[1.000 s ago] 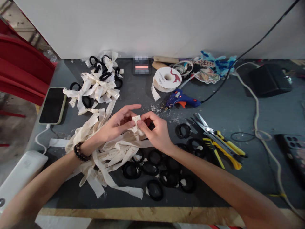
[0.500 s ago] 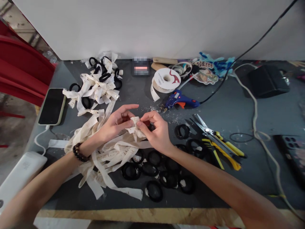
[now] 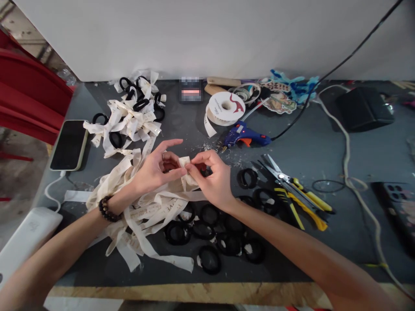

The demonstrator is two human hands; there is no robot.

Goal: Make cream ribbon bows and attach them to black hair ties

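Note:
My left hand (image 3: 158, 169) has its thumb pressed to a folded piece of cream ribbon (image 3: 184, 163), with the index finger stretched out. My right hand (image 3: 212, 175) pinches the same ribbon from the right; a black hair tie shows partly behind its fingers. Beneath and left of the hands lies a heap of loose printed ribbon strips (image 3: 155, 207). Several black hair ties (image 3: 209, 259), some with white bits stuck on, lie below my right hand. Hair ties with ribbon bows (image 3: 129, 116) are piled at the back left.
Behind the hands are a ribbon spool (image 3: 226, 106) and a blue glue gun (image 3: 246, 134). Scissors (image 3: 282, 177) and yellow-handled pliers (image 3: 311, 211) lie to the right. A phone (image 3: 69, 144) and a white power bank (image 3: 29, 242) are at left, a black box (image 3: 365, 109) at right.
My left hand has shifted slightly, its thumb now lying across the ribbon's edge. The ribbon's loose end at the left no longer shows. My right hand keeps its pinch.

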